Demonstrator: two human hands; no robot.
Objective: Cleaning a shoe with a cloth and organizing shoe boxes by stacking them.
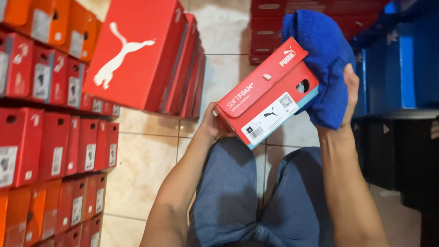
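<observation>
A seated person in blue jeans holds a red shoebox [267, 93] up between both hands, above the lap. The box's long axis runs diagonally, from low beside the left hand [211, 124] up towards the right hand [340, 93]. Its labelled end panel faces the person.

The left hand is closed around the box's lower corner, fingers mostly hidden behind it. The right hand presses a bunched blue cloth [320, 59] against the box's upper far end; its fingers are wrapped in the cloth, thumb showing at the edge. The cloth sits between that hand and the box, so both hands are equally near it.

Stacks of red boxes [137, 55] stand beyond the left hand, and blue ones [402, 68] beyond the right, on a tiled floor [146, 164].
</observation>
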